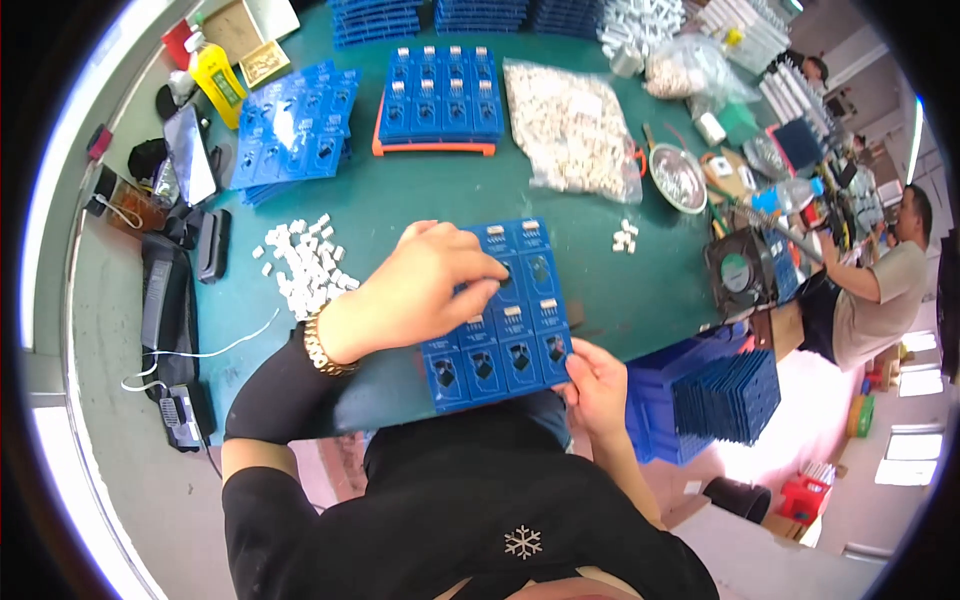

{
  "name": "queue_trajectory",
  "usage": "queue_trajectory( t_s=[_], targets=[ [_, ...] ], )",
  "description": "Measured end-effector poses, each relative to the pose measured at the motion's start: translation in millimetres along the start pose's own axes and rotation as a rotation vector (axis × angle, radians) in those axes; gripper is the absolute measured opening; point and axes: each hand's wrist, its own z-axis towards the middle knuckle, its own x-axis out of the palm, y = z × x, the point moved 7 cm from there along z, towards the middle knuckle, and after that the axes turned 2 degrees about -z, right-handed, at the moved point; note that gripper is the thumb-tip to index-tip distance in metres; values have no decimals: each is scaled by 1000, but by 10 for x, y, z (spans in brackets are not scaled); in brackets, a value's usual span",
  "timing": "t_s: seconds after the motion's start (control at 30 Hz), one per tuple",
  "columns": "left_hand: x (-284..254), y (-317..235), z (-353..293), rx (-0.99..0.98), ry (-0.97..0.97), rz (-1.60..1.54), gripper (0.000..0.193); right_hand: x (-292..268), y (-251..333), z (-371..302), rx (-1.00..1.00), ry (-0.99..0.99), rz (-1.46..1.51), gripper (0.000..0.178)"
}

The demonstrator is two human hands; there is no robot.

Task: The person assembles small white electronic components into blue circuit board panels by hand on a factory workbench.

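Note:
A blue circuit board panel is tilted at the table's near edge, with rows of small white connectors along it. My right hand grips its lower right corner, thumb on top. Over the panel's upper left part lies my left hand, fingers curled with thumb and index finger near each other above the board. Whatever these fingertips hold, if anything, is hidden. Left of that hand is a loose pile of white connectors. A smaller cluster of connectors sits to the right of the panel.
Farther back are stacked blue panels, an orange-based stack of panels and a clear bag of connectors. A metal bowl and a small fan stand right. A blue crate is beside the table; another person sits beyond.

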Motion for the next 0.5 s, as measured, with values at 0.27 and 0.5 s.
queue_trajectory(
  t_s=[0.27,0.5],
  targets=[
    [-605,-677,-287,396,-282,-235,13,261,939,905,-336,-61,-120,30],
    [-335,-867,-372,582,-278,-360,15,1103,1270,2528,-301,69,-71,22]
  ],
)
